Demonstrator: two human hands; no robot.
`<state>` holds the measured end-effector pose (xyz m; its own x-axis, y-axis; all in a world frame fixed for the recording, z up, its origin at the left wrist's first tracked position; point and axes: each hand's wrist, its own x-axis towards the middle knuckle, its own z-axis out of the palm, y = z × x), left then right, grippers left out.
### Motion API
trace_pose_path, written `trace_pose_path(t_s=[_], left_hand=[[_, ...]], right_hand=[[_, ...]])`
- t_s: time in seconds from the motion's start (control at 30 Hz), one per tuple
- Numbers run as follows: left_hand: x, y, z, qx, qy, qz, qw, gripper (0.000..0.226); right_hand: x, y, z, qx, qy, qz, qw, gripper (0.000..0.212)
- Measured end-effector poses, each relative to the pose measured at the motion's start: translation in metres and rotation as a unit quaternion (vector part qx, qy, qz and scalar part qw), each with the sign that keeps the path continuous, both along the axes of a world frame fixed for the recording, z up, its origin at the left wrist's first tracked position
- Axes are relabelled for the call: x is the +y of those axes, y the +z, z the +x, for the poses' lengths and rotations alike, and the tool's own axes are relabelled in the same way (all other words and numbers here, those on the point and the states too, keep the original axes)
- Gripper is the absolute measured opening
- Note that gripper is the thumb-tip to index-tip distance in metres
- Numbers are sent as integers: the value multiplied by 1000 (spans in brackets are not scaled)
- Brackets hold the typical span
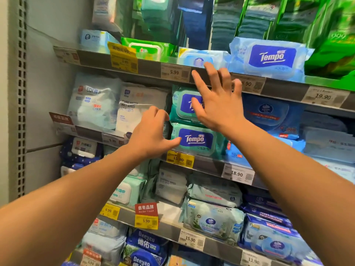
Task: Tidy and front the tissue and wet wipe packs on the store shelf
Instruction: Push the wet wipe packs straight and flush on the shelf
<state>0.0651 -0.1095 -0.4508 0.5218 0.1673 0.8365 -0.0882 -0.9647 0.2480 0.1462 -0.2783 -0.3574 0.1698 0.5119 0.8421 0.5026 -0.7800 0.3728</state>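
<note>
Both hands, left hand [151,131] and right hand [217,100], reach spread-fingered, seemingly empty, toward two stacked green Tempo packs [196,140].

Bright, even store light; wide-angle bending at the frame edges, top shelf packs [269,58] smeared by blur, soft shadows beneath shelves

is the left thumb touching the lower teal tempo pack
Cannot tell. In the head view the left hand's thumb tip overlaps the lower teal Tempo pack, but depth is unclear.
</note>
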Motion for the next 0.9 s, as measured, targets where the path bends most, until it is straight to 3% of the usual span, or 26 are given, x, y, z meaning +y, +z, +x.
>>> trace_pose_path(t_s=[0.17,0.43,0.73,0.9], left_hand=[[10,32,0,21,-1,-5,1000,62],[30,93,-16,69,30,-41,996,60],[10,134,-25,115,30,-54,991,59],[-9,156,-26,139,31,-61,988,56]], right_hand=[[12,8,19,23,-29,-26,999,72],[6,10,25,-31,-16,-52,998,75],[-15,25,19,2,-6,-121,993,68],[-35,30,16,57,13,-183,981,84]])
